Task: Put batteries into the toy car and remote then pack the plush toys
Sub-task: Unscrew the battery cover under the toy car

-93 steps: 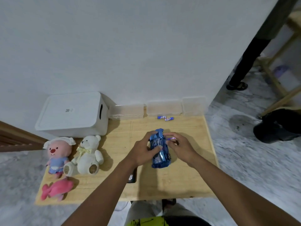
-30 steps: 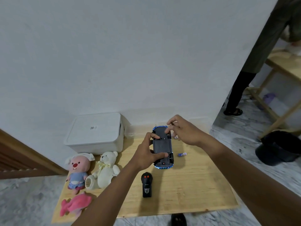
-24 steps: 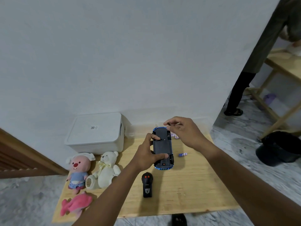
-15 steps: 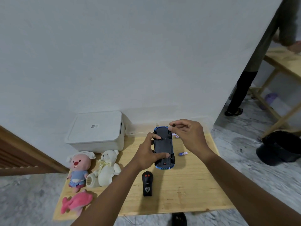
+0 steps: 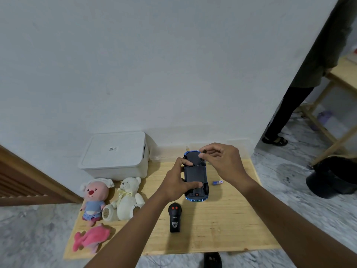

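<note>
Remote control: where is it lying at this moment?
In the head view the remote control lies untouched on the wooden table, just nearer than the upturned toy car and right of the white teddy bear.

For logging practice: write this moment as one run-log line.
left hand: grips upturned blue toy car; right hand: pinches small dark item at car's end; black remote: on wooden table; plush toys: unpacked

A plain white wall (image 5: 154, 64) is filling most of the view, rising right behind the light wooden tabletop (image 5: 222, 225). Grey marbled floor (image 5: 286, 182) is spreading around it. A slatted brown panel (image 5: 17, 182) is slanting along the left; past the wall's corner, a pale wooden frame (image 5: 345, 76) is standing near a black bin (image 5: 336, 176).
</note>
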Motion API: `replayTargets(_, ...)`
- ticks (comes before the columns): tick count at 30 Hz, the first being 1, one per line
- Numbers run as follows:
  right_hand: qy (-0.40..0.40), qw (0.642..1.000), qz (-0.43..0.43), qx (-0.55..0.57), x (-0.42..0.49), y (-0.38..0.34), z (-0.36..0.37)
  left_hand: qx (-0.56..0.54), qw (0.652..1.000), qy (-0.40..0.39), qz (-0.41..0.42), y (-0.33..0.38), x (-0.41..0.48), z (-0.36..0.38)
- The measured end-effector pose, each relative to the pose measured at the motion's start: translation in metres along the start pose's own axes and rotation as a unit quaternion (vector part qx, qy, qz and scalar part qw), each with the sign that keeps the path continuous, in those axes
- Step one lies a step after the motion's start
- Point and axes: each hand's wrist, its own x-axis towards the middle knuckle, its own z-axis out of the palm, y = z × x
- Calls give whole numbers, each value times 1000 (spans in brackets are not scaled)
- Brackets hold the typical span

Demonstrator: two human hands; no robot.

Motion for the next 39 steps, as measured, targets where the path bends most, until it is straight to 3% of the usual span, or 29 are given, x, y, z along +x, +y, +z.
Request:
replayTargets(4,-16,999,-26,-19,-3,-1,1,-1,1000,0,-7,0,-1,4)
replayTargets(18,-31,999,2,-19,-7,18,-1,30,999,2,-39,-10,0,20)
replayTargets(26,-35,996,42,68,-7,22,-6,31,999,3,-43,-9,2,24)
replayTargets(39,-45,997,39,57,2,19,-10,26,998,4,-52,-10,5,26)
